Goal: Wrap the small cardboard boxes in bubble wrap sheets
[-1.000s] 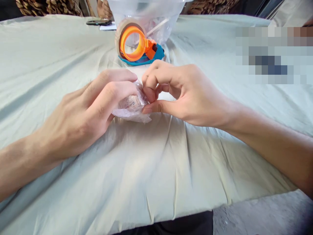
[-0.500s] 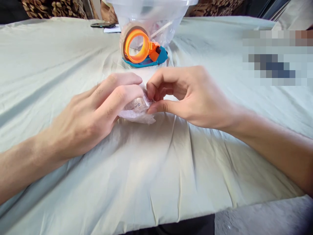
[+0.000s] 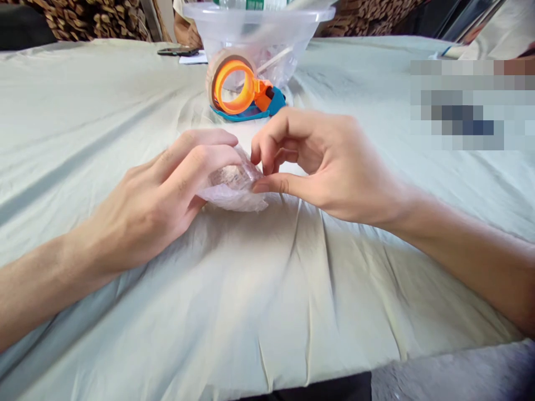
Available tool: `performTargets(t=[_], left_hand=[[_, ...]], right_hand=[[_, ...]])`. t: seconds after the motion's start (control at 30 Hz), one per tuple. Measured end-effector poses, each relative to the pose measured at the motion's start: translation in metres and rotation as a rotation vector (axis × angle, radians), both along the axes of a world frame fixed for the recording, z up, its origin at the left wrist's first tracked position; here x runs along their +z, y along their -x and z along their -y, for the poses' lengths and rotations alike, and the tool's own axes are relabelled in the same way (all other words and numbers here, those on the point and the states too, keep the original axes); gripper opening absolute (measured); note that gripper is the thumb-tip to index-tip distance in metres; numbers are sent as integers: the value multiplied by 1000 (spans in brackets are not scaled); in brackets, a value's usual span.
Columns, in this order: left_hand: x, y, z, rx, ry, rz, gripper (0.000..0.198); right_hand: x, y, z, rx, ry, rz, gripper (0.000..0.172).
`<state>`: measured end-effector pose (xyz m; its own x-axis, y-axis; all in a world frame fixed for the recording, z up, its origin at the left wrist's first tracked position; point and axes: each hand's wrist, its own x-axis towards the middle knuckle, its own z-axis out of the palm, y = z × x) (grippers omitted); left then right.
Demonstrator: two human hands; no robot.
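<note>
A small bundle of clear bubble wrap (image 3: pixel 234 197) lies on the cloth-covered table, with a brownish item inside that I cannot make out. My left hand (image 3: pixel 163 192) lies over the bundle's left side, fingers bent around it and thumb mostly hidden. From the right, my right hand (image 3: pixel 317 161) pinches the edge of the wrap between thumb and fingertips. Beyond both hands stands a tape dispenser (image 3: pixel 234 88), orange and blue, with a roll of tape on it.
Behind the dispenser is a clear plastic tub (image 3: pixel 254 25) with several things in it. A phone (image 3: pixel 178 51) lies to its left by some white paper. Another person's arm (image 3: pixel 186 32) shows behind. The wrinkled tablecloth (image 3: pixel 234 312) ends near me.
The view has tilted up slightly, showing more of the tub. My right fingers have parted a little from the thumb along the wrap's edge, and the bundle looks slightly more spread.
</note>
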<state>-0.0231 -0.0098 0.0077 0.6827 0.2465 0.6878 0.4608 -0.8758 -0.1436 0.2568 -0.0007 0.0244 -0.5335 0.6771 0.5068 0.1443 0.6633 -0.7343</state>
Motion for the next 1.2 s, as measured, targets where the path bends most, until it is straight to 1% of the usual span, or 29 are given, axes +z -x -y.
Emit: performTargets(t=[0.17, 0.27, 0.37, 0.47, 0.5, 0.57, 0.63, 0.7, 0.77, 0.8, 0.9, 0.97, 1.03, 1.07, 1.13, 1.2], left_hand=[[-2, 3, -2, -4, 73, 32, 43], [-2, 3, -1, 24, 92, 18, 45], [-2, 2, -1, -9, 60, 28, 45], [-2, 4, -4, -4, 71, 26, 48], [-2, 5, -5, 13, 91, 11, 50], [-3, 7, -8, -53, 81, -17, 59], [-3, 8, -9, -37, 98, 15, 65], [-4, 8, -8, -10, 110, 41, 63], [-4, 8, -7, -9, 118, 38, 58], [-4, 7, -7, -1, 128, 35, 55], [-3, 8, -8, 8, 122, 38, 53], [-3, 7, -9, -18, 109, 42, 56], [-2, 6, -8, -36, 139, 47, 61], [-1, 4, -7, -27, 179, 51, 62], [-1, 1, -4, -6, 243, 87, 58], [0, -2, -1, 23, 277, 149, 49]], right_hand=[[-6, 2, 4, -108, -95, -17, 18], [-7, 3, 5, -140, -81, -28, 19], [-6, 3, 4, -135, -41, -59, 24], [-6, 3, 5, -130, -76, -75, 20], [-6, 3, 6, -141, -99, -73, 18], [-6, 4, 8, -178, -144, -63, 16], [-7, 5, 10, -221, -192, -56, 14], [-8, 5, 10, -238, -237, -53, 11], [-11, 4, 8, -211, -255, -40, 4], [-12, 4, 6, -194, -259, -29, 7], [-17, 4, 5, -187, -273, 2, 26], [-19, 6, 6, -229, -283, -1, 31], [-20, 8, 9, -275, -296, -1, 33], [-20, 10, 10, -291, -312, 4, 31], [-19, 12, 14, -305, -372, 40, 21], [-18, 14, 17, -306, -455, 82, 11]])
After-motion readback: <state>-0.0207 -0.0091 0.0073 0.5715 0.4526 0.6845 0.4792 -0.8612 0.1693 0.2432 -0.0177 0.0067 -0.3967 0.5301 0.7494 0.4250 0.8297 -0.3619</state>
